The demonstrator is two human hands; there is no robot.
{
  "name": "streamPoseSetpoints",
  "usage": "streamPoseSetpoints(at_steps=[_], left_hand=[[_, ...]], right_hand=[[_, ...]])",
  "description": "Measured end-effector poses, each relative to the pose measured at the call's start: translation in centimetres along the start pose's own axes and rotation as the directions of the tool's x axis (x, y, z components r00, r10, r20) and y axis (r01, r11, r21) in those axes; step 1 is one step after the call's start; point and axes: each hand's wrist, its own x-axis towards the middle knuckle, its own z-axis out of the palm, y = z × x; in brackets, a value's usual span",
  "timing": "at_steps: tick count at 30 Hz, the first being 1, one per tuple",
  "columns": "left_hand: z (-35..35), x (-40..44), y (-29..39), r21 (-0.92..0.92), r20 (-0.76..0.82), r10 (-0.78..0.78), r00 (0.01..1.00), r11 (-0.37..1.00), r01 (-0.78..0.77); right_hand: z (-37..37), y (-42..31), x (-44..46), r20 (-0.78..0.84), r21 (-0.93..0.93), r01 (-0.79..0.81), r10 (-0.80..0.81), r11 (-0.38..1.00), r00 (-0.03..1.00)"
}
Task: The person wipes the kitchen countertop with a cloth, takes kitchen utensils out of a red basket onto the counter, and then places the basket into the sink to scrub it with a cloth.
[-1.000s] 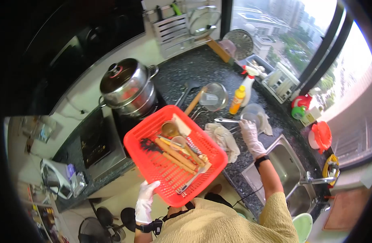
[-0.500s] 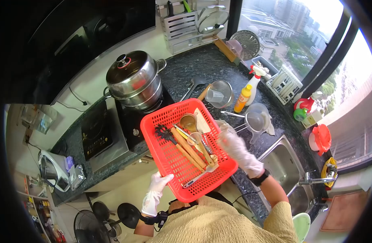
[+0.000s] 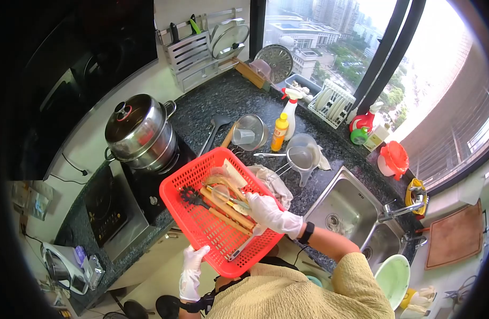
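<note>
"What stood at the left?"

"A lidded steel pot (image 3: pixel 140 133) on the stove; lower down, the gloved left hand (image 3: pixel 192 271) clasped the rim of a red basket (image 3: pixel 188 176), thumb over the edge; the basket was in front of the person, by the counter's edge."

"And inside it?"

"A black pronged utensil (image 3: pixel 189 195) lay at the left; wooden handles (image 3: pixel 230 221) slanted across the middle."

"The right hand?"

"The gloved right hand (image 3: pixel 265 210) reached in over the utensils, fingers bent; I couldn't tell whether they gripped one; beyond it lay a cloth (image 3: pixel 276 186), then a strainer (image 3: pixel 300 157), then the sink (image 3: pixel 321 210)."
</note>
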Motion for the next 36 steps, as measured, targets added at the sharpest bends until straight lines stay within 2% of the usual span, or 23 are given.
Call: streamPoseSetpoints(at_steps=[1, 4, 5, 6, 8, 10, 13, 16, 17, 21, 24, 28, 30, 31, 32, 34, 36], left_hand=[[0.0, 0.1, 0.0, -0.013, 0.003, -0.009, 1.0, 1.0, 0.009], [-0.4, 0.6, -0.2, -0.02, -0.005, -0.005, 1.0, 1.0, 0.004], [-0.4, 0.8, -0.1, -0.022, -0.003, 0.0, 1.0, 1.0, 0.0], [-0.5, 0.9, 0.1, -0.024, -0.003, 0.004, 1.0, 1.0, -0.004], [-0.4, 0.8, 0.4, -0.042, -0.007, 0.024, 1.0, 0.999, -0.024], [-0.2, 0.8, 0.8, -0.074, -0.015, 0.057, 0.998, 0.996, -0.058], [-0.7, 1.4, 0.5, -0.059, -0.005, 0.052, 0.999, 0.997, -0.052], [-0.9, 1.6, 0.4, -0.038, 0.017, 0.044, 0.999, 0.998, -0.044], [-0.9, 1.7, 0.4, -0.035, 0.021, 0.04, 0.999, 0.999, -0.039], [-0.5, 1.4, 0.8, -0.04, 0.026, 0.011, 1.0, 0.999, -0.01], [0.1, 0.8, 1.1, -0.051, 0.029, -0.006, 1.0, 0.999, 0.008], [0.5, 0.3, 1.0, -0.067, 0.022, 0.032, 0.999, 0.997, -0.03], [0.5, 0.0, 1.1, -0.043, 0.005, 0.008, 1.0, 0.999, -0.008], [0.5, -0.2, 1.2, -0.045, 0.002, -0.008, 1.0, 0.999, 0.008], [0.4, -0.3, 1.2, -0.047, 0.005, -0.024, 1.0, 0.999, 0.024], [0.2, -0.2, 1.0, -0.03, -0.002, -0.035, 0.999, 0.999, 0.034], [0.1, -0.2, 1.0, -0.02, -0.004, -0.037, 0.999, 0.999, 0.037]], right_hand=[[-2.1, -1.3, -0.7, 0.132, 0.127, -0.166, 0.149, 0.978, 0.98], [-2.8, 0.7, -3.2, -0.142, 0.027, -0.042, 0.046, 0.999, 0.989], [-2.8, 1.9, -3.9, -0.32, 0.014, -0.009, 0.013, 1.0, 0.947], [-3.2, 2.7, -4.4, -0.398, 0.097, -0.074, 0.107, 0.993, 0.911], [-4.0, 5.7, -4.9, -0.406, 0.326, -0.25, 0.374, 0.911, 0.834], [-5.0, 8.8, -5.5, -0.542, 0.284, -0.374, 0.47, 0.883, 0.697], [-5.7, 13.5, -5.0, -0.561, 0.228, -0.574, 0.588, 0.786, 0.583], [-4.2, 16.5, -3.6, -0.521, 0.253, -0.643, 0.661, 0.723, 0.54], [-3.5, 17.1, -3.0, -0.527, 0.206, -0.666, 0.655, 0.717, 0.542], [-1.8, 19.1, -0.1, -0.394, 0.381, -0.661, 0.76, 0.646, 0.516], [-0.1, 20.7, 1.1, -0.49, 0.339, -0.552, 0.644, 0.762, 0.587], [-0.6, 20.5, 0.0, -0.402, 0.455, -0.434, 0.614, 0.778, 0.68], [-0.7, 20.5, -1.3, -0.439, 0.407, -0.406, 0.565, 0.818, 0.699], [-0.1, 21.1, -1.6, -0.419, 0.492, -0.386, 0.601, 0.78, 0.681], [-1.5, 19.1, -2.5, -0.292, 0.637, -0.368, 0.654, 0.677, 0.698], [0.9, 22.9, -3.0, -0.419, 0.546, -0.353, 0.613, 0.759, 0.67], [1.2, 23.4, -3.2, -0.635, 0.175, -0.442, 0.444, 0.88, 0.632]])
